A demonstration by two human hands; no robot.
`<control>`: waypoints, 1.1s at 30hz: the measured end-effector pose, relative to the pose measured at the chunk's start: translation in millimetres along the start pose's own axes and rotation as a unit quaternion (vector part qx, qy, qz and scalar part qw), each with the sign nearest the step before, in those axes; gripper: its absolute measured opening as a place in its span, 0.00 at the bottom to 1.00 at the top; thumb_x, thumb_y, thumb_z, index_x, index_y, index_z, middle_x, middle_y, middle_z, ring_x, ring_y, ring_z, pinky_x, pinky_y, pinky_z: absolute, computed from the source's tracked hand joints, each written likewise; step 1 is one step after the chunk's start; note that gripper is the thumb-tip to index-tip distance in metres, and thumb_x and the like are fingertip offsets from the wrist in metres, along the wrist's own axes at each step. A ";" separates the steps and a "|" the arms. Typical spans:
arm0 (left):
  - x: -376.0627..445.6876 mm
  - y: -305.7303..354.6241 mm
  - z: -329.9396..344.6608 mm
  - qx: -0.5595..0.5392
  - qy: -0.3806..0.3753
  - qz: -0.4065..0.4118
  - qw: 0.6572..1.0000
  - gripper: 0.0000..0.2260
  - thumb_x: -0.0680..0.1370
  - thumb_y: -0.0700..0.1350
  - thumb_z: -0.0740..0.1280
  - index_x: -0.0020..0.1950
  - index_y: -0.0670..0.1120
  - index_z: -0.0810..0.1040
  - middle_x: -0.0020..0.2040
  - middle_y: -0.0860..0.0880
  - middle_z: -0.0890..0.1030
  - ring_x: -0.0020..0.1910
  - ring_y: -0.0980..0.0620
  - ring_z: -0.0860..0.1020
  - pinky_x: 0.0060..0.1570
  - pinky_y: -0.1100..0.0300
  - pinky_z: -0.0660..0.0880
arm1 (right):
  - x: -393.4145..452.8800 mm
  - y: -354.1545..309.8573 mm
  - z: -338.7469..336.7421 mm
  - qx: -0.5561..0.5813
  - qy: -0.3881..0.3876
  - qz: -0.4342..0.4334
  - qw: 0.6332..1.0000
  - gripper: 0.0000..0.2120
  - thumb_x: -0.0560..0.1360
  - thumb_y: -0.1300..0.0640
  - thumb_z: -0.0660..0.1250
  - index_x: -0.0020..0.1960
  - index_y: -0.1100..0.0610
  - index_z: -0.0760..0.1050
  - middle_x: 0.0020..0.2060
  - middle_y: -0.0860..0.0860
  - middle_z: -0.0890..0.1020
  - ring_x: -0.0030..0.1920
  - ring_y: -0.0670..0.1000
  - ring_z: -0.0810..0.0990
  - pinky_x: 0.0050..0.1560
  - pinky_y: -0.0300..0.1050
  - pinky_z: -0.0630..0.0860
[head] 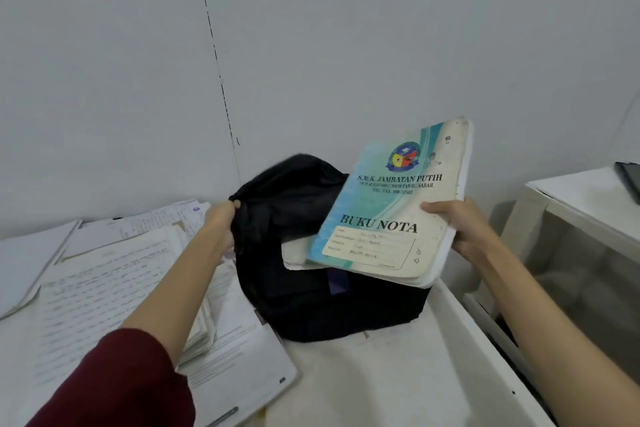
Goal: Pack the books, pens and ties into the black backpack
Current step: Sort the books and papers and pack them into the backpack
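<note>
Two hands work: the left hand (221, 229) pinches the soft black fabric backpack (304, 253) rim, and the right hand (460, 229) grips the thin, floppy blue-and-cream paper notebook (388, 204). Judged light and bendable; hold near its spine edge.

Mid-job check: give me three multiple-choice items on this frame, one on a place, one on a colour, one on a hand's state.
1. Where do the loose handwritten papers lie?
A left of the backpack
B inside it
C on the side table

2. Colour of the "BUKU NOTA" notebook cover?
A red
B turquoise and cream
C black

3. What is the left hand doing?
A resting flat
B gripping the black fabric backpack edge
C holding a pen

Answers: A, the sheets spread left of the bag; B, printed cover; B, fingers curl round the rim while the right hand holds the notebook.
</note>
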State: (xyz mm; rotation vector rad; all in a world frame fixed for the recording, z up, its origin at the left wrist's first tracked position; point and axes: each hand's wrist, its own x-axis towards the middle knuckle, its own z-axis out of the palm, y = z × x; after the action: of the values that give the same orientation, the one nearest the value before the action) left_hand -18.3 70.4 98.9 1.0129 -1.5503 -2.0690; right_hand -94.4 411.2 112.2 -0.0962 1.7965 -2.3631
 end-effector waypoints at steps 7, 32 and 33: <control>-55.0 35.8 48.9 0.387 -0.056 0.393 0.832 0.16 0.80 0.45 0.60 0.34 0.41 0.69 0.29 0.47 0.69 0.30 0.51 0.67 0.29 0.62 0.60 | 5.2 84.0 51.6 0.021 0.218 0.003 0.976 0.12 0.75 0.60 0.65 0.58 0.60 0.74 0.55 0.56 0.81 0.54 0.59 0.80 0.56 0.59 0.78; -67.9 54.4 72.6 0.527 -0.019 0.579 0.622 0.14 0.81 0.50 0.56 0.48 0.42 0.76 0.40 0.44 0.79 0.42 0.44 0.75 0.36 0.57 0.63 | 49.9 102.7 -28.1 -0.400 0.201 0.128 0.885 0.12 0.69 0.57 0.72 0.46 0.62 0.73 0.49 0.58 0.80 0.52 0.58 0.77 0.48 0.49 0.76; -67.2 55.5 74.6 0.536 -0.023 0.585 0.608 0.14 0.81 0.49 0.57 0.48 0.42 0.76 0.39 0.44 0.79 0.41 0.45 0.75 0.36 0.57 0.64 | 50.8 98.9 -25.3 -0.373 0.217 0.121 0.894 0.10 0.69 0.59 0.71 0.46 0.63 0.74 0.47 0.59 0.80 0.51 0.58 0.77 0.44 0.48 0.75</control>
State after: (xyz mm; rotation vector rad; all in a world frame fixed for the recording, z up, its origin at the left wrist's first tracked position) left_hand -34.0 146.7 183.1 -0.0582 -2.4550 -0.1401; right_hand -138.7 400.8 7.6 0.5671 2.6419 -1.4807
